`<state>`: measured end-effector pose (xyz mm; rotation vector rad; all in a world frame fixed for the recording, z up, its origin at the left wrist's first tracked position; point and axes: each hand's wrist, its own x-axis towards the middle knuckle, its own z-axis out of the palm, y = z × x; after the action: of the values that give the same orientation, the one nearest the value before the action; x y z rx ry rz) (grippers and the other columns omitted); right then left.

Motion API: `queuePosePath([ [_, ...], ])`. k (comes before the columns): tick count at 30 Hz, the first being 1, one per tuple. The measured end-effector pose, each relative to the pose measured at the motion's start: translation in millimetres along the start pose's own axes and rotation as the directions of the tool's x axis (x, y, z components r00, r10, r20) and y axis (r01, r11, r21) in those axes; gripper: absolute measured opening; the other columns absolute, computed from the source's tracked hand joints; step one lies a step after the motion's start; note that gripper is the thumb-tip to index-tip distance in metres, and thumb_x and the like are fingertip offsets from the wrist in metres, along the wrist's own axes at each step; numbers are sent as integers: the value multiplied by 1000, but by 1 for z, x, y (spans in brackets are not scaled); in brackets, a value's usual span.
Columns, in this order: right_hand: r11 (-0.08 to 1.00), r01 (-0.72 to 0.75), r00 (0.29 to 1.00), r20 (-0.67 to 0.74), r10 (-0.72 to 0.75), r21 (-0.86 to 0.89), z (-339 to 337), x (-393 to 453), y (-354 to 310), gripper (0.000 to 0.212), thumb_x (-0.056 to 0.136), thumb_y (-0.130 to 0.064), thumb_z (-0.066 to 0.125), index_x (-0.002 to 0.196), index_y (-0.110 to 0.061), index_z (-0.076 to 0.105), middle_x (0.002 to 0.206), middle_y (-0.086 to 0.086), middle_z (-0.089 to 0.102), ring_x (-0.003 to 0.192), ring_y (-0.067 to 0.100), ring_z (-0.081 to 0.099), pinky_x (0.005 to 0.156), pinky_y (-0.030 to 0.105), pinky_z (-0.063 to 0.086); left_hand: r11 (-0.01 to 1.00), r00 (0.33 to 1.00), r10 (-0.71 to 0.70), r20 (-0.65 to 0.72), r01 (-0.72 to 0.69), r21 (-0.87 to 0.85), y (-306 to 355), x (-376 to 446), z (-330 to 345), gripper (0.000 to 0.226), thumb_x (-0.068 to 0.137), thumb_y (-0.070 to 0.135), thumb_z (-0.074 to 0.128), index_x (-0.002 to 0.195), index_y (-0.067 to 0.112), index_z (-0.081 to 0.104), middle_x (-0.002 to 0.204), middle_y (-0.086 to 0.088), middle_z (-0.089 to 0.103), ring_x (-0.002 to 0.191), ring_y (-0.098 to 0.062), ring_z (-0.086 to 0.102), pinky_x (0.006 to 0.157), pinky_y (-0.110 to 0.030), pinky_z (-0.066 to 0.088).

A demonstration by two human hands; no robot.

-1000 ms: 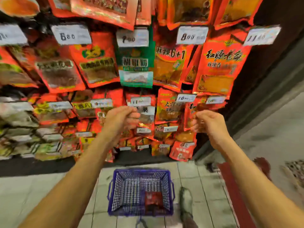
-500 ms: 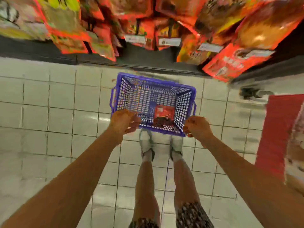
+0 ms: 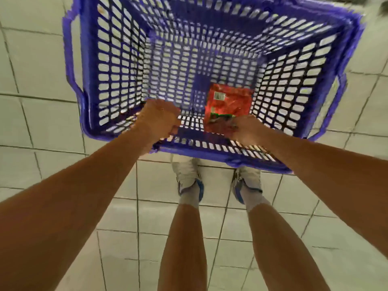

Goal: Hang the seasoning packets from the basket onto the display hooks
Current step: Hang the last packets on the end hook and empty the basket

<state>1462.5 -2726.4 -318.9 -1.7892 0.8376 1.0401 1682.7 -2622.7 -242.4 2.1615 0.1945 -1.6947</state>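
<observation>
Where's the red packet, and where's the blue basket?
packet (image 3: 230, 101): head view, middle of its red front.
basket (image 3: 117, 66): head view, left mesh wall.

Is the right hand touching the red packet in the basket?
Touching. The head view shows the right hand meeting the near edge of the red packet inside the basket, no gap between them.
</observation>
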Motion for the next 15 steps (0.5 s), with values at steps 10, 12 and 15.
queuePosePath([
  [10,972,75,997,-15,-80,-224,16,22,12,20,94,-11,53,110,-13,65,102,14,70,88,31,65,74,34,50,972,994,-17,106,-8,235,-6,43,11,23,103,17,44,87,17,60,80,-6,63,65,-19,58,60,-28,44],
  [12,974,46,996,-69,-63,-223,15,19,14,24,89,-4,55,112,-8,60,101,17,68,89,35,66,68,33,44,974,997,36,71,-51,221,-9,43,11,23,100,15,51,81,19,63,77,-7,66,64,-21,60,60,-30,46],
  [15,988,84,976,-188,-108,-131,4,9,12,23,91,-4,53,114,-5,58,100,19,67,89,37,66,67,32,41,935,987,152,48,-160,317,-9,43,11,20,96,8,59,90,24,69,95,-11,69,74,-27,59,65,-32,45],
])
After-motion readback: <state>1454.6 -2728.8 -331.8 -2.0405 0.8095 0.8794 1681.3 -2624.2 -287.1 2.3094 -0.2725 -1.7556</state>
